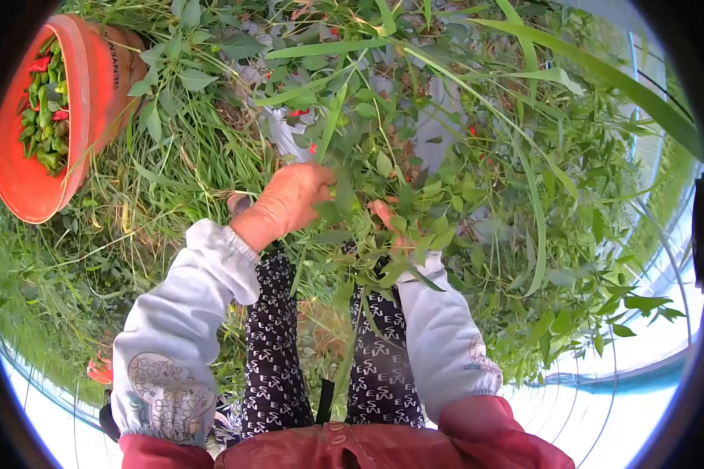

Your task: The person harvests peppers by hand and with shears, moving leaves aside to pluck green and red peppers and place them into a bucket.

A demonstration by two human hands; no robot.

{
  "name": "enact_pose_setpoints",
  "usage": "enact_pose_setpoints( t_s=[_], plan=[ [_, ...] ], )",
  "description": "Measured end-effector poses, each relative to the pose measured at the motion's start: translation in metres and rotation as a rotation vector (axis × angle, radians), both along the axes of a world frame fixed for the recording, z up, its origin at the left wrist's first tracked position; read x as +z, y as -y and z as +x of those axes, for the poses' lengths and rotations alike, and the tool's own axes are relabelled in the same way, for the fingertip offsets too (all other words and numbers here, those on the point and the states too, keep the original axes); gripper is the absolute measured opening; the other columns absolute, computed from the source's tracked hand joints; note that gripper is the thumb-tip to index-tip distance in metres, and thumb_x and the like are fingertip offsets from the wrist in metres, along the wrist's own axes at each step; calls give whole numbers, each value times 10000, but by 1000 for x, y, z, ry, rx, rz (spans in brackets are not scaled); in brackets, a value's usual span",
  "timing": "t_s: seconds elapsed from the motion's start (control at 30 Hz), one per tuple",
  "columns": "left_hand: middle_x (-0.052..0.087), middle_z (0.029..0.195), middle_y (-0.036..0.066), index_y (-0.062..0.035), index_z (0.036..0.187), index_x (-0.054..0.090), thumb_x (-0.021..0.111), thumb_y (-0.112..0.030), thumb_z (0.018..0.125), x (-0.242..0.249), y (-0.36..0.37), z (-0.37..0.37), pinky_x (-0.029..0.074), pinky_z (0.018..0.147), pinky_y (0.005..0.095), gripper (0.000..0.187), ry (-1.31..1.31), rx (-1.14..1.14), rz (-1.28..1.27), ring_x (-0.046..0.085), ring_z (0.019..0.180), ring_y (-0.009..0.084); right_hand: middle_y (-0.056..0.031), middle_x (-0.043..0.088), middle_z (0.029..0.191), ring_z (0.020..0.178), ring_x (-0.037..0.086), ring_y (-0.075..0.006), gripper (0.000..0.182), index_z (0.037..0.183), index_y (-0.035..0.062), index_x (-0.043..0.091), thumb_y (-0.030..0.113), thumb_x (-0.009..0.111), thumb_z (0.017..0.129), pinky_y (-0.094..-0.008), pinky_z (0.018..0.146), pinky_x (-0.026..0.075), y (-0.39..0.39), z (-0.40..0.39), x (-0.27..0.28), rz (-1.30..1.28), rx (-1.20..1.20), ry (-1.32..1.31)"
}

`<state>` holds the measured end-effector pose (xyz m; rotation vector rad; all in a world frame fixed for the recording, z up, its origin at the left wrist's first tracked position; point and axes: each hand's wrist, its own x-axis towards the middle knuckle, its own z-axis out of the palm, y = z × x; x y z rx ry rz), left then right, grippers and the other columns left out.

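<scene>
My left hand (293, 195) reaches into a leafy pepper plant (438, 211) from the left. Its fingers are closed and bent inward, and their tips are slightly blurred among the leaves. Close by on the right, my right hand (387, 220) is mostly covered by foliage. The fingers that show there are curled in, with whatever they grip hidden. Small red peppers (313, 148) dot the plants just beyond my hands.
A red bucket (78, 117) tilts at upper left, with green and red peppers (47, 109) inside. Tall grass (188, 156) grows between it and my left arm. Long blades (602, 70) arch across the right. Pale plastic sheeting (438, 117) shows beneath the plants.
</scene>
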<state>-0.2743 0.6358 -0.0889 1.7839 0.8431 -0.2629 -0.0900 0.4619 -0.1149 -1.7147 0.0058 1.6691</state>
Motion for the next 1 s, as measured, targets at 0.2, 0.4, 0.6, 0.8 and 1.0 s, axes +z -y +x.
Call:
enact_pose_setpoints(
  t_s=[0.2, 0.4, 0.6, 0.8, 1.0],
  plan=[
    [631, 893, 214, 5, 984, 589, 589, -125, 716, -96, 5, 4, 480, 784, 398, 298, -595, 137, 36, 599, 880, 372, -70, 617, 942, 711, 580, -118, 466, 1210, 60, 481, 220, 658, 809, -226, 562, 462, -7, 15, 10, -146, 172, 146],
    [528, 1170, 197, -40, 1204, 460, 724, -230, 672, -125, 28, 9, 426, 894, 337, 623, -6, 488, -244, 544, 1031, 302, -98, 542, 1078, 823, 556, -151, 471, 1229, 28, 443, 312, 548, 867, -268, 694, 464, 1, 31, 12, -102, 45, -132],
    [585, 1028, 172, -41, 1113, 531, 672, -331, 729, -100, 11, 21, 454, 843, 358, 502, -289, 298, -199, 574, 932, 331, -39, 558, 1071, 854, 550, -140, 415, 1169, 60, 500, 366, 514, 889, -280, 743, 462, -8, 38, 1, -199, 483, 9],
    [617, 901, 194, -38, 977, 589, 621, -292, 780, -69, 3, 20, 470, 776, 401, 323, -373, 161, -23, 594, 856, 355, -31, 587, 1040, 887, 555, -139, 395, 1104, 86, 569, 388, 590, 849, -275, 761, 454, 16, 36, -19, -182, 314, -86],
    [612, 895, 201, -87, 959, 607, 579, -212, 796, -53, -11, 13, 475, 769, 401, 208, -340, -4, 71, 597, 839, 350, -29, 595, 1012, 822, 561, -112, 350, 1097, 77, 580, 332, 590, 859, -237, 654, 466, 33, 42, -48, -143, 161, -412]
  ],
)
